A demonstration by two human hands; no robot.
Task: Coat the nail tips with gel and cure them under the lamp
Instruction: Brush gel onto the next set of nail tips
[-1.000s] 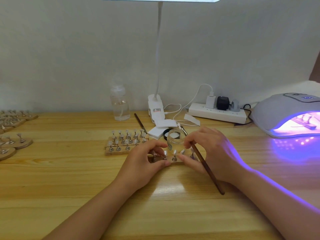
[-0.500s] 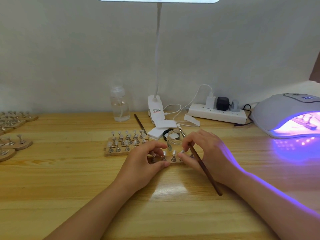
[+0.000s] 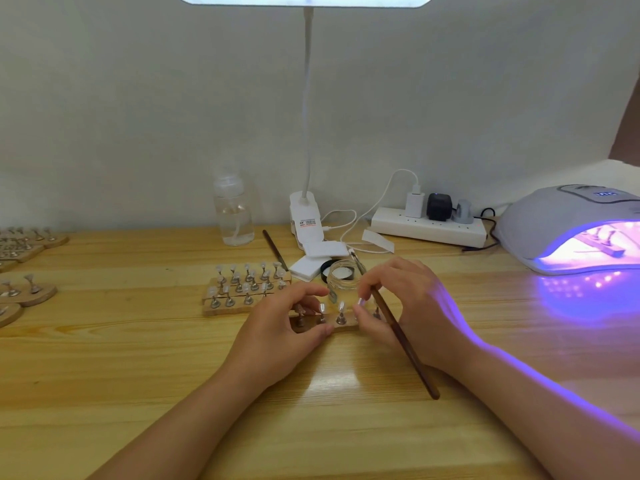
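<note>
Brown wooden brush [image 3: 401,341] steeper than before in right hand [image 3: 412,306].

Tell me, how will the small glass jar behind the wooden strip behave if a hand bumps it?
The glass jar looks squat and wide, so it would probably slide rather than tip. It stands open, so gel might spill. Glass is likely breakable if knocked off the table.

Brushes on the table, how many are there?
2. One brush is held in the right hand; a second brush lies beside the clear bottle. Others may be hidden.
</note>
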